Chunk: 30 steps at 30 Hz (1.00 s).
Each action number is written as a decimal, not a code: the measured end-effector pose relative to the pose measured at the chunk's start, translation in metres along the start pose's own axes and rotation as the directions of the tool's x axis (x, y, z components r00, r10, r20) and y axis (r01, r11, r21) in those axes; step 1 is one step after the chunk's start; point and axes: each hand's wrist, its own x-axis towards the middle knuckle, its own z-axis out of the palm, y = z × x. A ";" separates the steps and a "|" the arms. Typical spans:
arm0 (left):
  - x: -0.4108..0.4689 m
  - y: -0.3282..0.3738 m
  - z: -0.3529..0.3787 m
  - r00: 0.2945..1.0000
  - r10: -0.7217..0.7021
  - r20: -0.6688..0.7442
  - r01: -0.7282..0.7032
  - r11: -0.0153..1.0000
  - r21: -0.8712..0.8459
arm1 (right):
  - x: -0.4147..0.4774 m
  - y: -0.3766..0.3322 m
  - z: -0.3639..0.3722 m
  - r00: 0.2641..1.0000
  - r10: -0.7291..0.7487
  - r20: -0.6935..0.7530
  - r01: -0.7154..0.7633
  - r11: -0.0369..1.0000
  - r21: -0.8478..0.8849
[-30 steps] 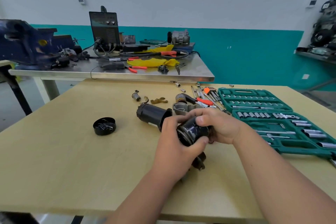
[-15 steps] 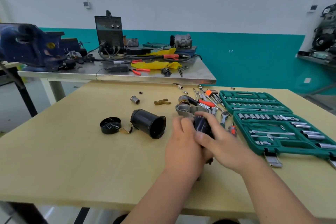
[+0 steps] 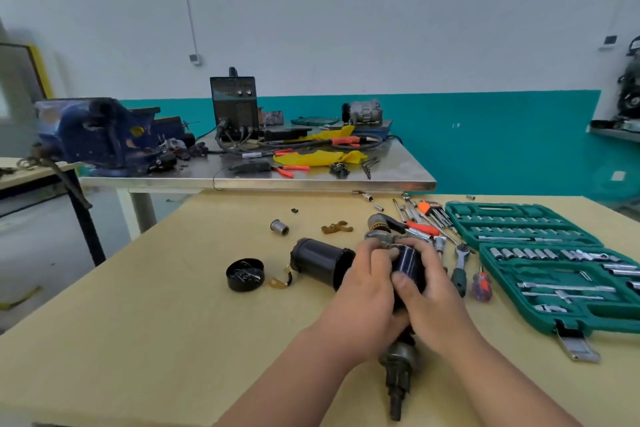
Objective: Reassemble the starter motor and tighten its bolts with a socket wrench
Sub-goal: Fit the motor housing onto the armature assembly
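Both hands hold a dark starter motor part over the wooden table. My left hand grips its left side; my right hand wraps its right side, thumb across the front. A greasy shaft sticks out below the hands toward me. The black cylindrical motor housing lies on its side just left of my hands. A black end cap lies further left, open side up. A ratchet wrench lies right of my hands.
An open green socket set case fills the right side. Loose bits, hex keys, a small screwdriver, a metal bushing and a brass piece lie behind my hands. A steel bench with a blue vise stands beyond.
The view has tilted upward. My hands turned the part so its shaft now points toward me, and both hands stayed wrapped around it. The housing and cap have not moved.
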 end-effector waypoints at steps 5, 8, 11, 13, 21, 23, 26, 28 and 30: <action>0.019 -0.031 -0.020 0.993 -0.035 0.115 0.035 0.999 -0.003 | 0.029 0.007 0.010 0.999 -0.021 -0.034 0.023 0.998 0.064; 0.007 -0.083 -0.044 0.985 -0.153 -0.080 0.161 0.981 0.106 | 0.038 0.016 0.011 1.000 0.005 -0.027 -0.004 0.998 0.058; -0.025 -0.147 -0.064 0.862 -0.441 -0.249 0.500 0.821 0.276 | 0.048 0.019 0.015 0.999 -0.004 -0.037 0.005 0.999 0.042; -0.041 -0.172 -0.065 0.810 -0.573 -0.128 0.579 0.745 0.331 | 0.055 0.021 0.019 0.998 0.005 -0.059 -0.003 1.000 0.028; -0.013 -0.166 -0.050 0.615 -0.777 -0.136 0.760 0.630 -0.162 | 0.057 0.023 0.025 0.999 -0.026 -0.025 0.026 1.000 -0.010; 0.002 -0.140 -0.052 0.384 -0.921 0.062 0.521 0.161 -0.838 | 0.057 0.023 0.024 1.000 -0.014 -0.022 0.014 1.000 0.007; 0.015 -0.111 -0.047 0.479 -0.737 0.477 -0.054 -0.567 -0.822 | 0.055 0.022 0.020 0.999 0.007 -0.034 -0.005 0.999 0.046; 0.018 -0.099 -0.037 0.530 -0.678 0.509 -0.153 -0.667 -0.729 | 0.054 0.023 0.019 0.999 0.012 -0.052 -0.009 0.998 0.064; 0.020 -0.092 -0.027 0.507 -0.683 0.525 -0.156 -0.672 -0.724 | 0.052 0.025 0.017 0.998 0.017 -0.066 -0.012 0.997 0.082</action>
